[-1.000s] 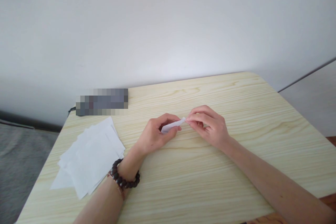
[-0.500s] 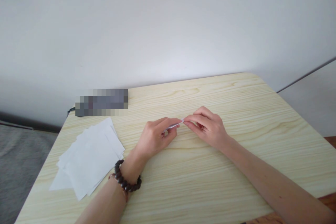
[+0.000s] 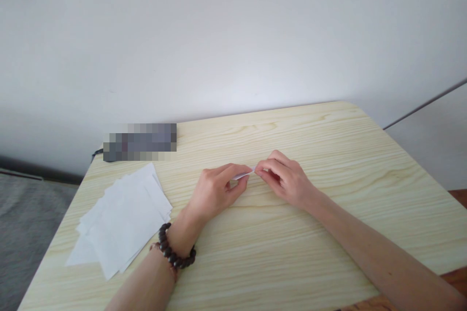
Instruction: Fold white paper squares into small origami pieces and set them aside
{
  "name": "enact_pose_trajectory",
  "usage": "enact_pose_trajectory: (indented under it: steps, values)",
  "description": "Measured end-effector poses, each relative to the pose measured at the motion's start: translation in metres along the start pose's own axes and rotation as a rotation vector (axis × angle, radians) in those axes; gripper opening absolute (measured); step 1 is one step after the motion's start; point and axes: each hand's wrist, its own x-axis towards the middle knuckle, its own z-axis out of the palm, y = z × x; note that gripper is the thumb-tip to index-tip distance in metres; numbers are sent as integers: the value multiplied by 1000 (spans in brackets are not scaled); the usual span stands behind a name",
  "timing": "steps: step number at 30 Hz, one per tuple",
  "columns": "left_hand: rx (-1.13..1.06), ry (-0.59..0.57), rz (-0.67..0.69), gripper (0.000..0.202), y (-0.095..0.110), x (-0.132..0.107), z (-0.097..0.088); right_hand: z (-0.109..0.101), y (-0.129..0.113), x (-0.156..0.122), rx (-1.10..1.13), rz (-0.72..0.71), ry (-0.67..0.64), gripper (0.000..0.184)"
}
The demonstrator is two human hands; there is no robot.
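A small folded piece of white paper (image 3: 242, 175) is held between both hands above the middle of the table (image 3: 292, 252). My left hand (image 3: 221, 187) pinches it between thumb and fingers, and those fingers hide much of it. At the paper's right end, the thumb and index finger of my right hand (image 3: 286, 175) are closed on its tip. Only a narrow strip of the paper shows, so I cannot make out its folded shape. A dark beaded bracelet (image 3: 175, 252) circles my left wrist.
Loose white paper sheets (image 3: 124, 218) lie in an overlapping pile at the left of the table. Behind them is a dark, pixelated object (image 3: 140, 142) with a strap at its left end. A pale wall (image 3: 233, 34) stands along the table's back edge.
My right hand has shifted very slightly, its fingers bent a little more at the paper's tip. My left hand keeps its pinch almost in place. The view has moved marginally.
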Motion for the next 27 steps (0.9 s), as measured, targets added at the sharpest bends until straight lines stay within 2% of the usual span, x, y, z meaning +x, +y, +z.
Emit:
enact_pose_trajectory:
  steps: [7,14,21,27]
  values:
    - [-115,28,-21,11,0,1,-1,2,1,0,52,48,148,3]
    - [-105,28,-12,10,-1,0,0,1,1,1,13,-6,109,3]
    - [-78,10,17,11,-1,1,-1,1,1,1,-11,1,66,5]
    - [-63,-12,-66,14,2,1,0,-1,-2,2,-66,-4,9,13]
